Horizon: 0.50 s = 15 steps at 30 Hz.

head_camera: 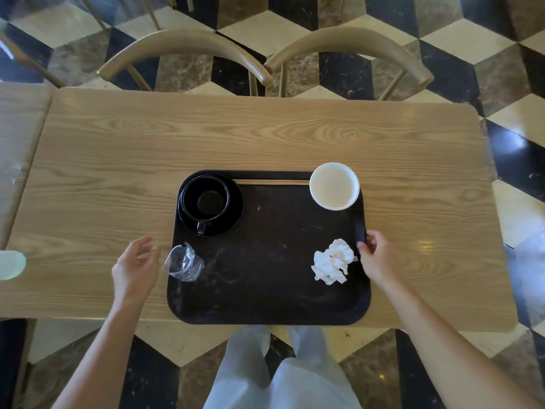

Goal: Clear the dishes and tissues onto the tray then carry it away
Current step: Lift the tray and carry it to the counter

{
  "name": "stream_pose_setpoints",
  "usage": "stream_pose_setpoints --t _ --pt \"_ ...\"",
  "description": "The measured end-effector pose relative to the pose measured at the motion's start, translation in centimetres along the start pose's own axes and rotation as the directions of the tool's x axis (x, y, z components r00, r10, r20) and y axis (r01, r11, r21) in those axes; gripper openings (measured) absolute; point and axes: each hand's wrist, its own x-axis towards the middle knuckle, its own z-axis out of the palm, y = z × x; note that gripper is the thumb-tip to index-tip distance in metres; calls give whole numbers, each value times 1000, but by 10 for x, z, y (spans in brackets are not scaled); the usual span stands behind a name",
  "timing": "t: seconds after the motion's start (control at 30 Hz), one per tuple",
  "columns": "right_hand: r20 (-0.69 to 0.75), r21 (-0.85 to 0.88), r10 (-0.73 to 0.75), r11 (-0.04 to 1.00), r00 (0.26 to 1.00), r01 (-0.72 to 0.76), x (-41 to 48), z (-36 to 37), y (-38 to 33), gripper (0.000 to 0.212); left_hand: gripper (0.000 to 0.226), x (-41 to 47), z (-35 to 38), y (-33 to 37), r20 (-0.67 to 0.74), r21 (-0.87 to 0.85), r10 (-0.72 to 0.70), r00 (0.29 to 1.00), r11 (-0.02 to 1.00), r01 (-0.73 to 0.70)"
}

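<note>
Head view looks straight down on a wooden desk (265, 137) with a dark tray (265, 284) lying near its 6 o'clock edge. On the tray, at 10 o'clock, a black cup (205, 199) stands on a black saucer (236, 208), its handle pointing toward 6 o'clock. At 1 o'clock a white paper cup (334, 185) stands upright in the corner. Chopsticks (271, 182) lie along the 12 o'clock rim, between the two cups. A crumpled tissue (333, 261) lies at 3 o'clock, near the rim. A crushed clear plastic cup (184, 262) lies at 9 o'clock, partly over the tray rim.

The right hand (376, 255) is closed on the 3 o'clock rim of the tray, thumb on top. The left hand (135, 264) is above the desk just beside the plastic cup, its fingers loosely spread and holding nothing; it does not touch the tray.

Two chairs (348, 54) stand at the 12 o'clock side of the desk on a checkered floor (442, 39).
</note>
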Motion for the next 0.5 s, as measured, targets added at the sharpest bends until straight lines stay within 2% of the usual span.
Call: stream_pose_setpoints --t 0.13,0.3,0.4,0.5 --pt "-27 -38 -47 998 999 46 4 6 3 37 24 15 20 -13 108 58 -6 994 998 -1" --pt "-80 -45 -108 993 991 105 5 14 10 35 10 23 33 -17 120 56 77 990 995 -84" --pt "-146 -60 -160 986 976 153 2 18 11 34 11 25 34 -23 115 90 161 980 981 -172" --pt "-199 -49 -174 985 964 168 -1 22 8 50 11 27 41 -30 81 144 260 962 952 -269"
